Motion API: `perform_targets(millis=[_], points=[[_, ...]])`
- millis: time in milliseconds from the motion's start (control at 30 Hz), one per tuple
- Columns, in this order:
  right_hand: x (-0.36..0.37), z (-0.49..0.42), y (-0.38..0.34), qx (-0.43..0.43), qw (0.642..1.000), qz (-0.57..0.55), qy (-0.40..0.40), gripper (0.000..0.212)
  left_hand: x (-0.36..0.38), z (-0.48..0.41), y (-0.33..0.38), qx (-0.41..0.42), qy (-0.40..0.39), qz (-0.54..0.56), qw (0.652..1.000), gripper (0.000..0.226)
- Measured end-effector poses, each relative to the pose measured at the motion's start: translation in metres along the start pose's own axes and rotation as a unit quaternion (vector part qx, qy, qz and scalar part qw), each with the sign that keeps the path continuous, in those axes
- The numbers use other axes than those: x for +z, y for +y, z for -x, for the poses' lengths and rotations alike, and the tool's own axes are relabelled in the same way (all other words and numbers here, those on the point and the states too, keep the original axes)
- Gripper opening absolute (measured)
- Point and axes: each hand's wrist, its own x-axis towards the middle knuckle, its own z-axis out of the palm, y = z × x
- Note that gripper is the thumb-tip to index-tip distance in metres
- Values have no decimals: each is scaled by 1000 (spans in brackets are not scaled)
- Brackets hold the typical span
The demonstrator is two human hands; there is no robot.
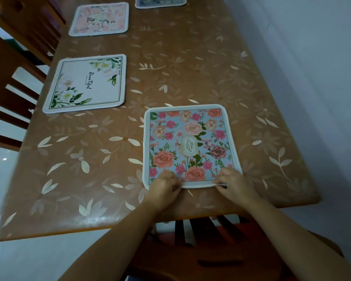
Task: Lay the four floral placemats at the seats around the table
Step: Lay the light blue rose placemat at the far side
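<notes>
Placemats lie by every seat. The white placemat and the pink placemat face the side chairs, and a darker placemat is at the far end. The blue "Garden" placemat lies flat near the table edge, in front of the near chair. The left hand and the right hand pinch its near border at both corners with curled fingers, probably to make it straight with the edge. Both forearms reach forward, with wrists low over the table.
</notes>
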Motion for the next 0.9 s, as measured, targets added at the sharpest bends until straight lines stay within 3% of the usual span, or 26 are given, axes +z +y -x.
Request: perform_targets(millis=[100, 233, 367, 500, 900], points=[[1, 5, -3, 2, 1000, 20, 10, 4, -3, 2, 3, 52, -17, -33, 998, 3], [5, 8, 1, -6, 999, 52, -16, 11, -2, 3, 8, 92, -35, -59, 993, 15], [6, 8, 0, -6, 999, 36, -20, 6, 1, 3, 6, 67, -35, -59, 995, 14], [9, 6, -2, -17, 999, 28, -30, 21, 3, 4, 2, 30, -30, -40, 998, 17], [16, 1, -1, 22, 999, -8, -38, 5, 10, 3, -1, -56, -54, -16, 997, 10]])
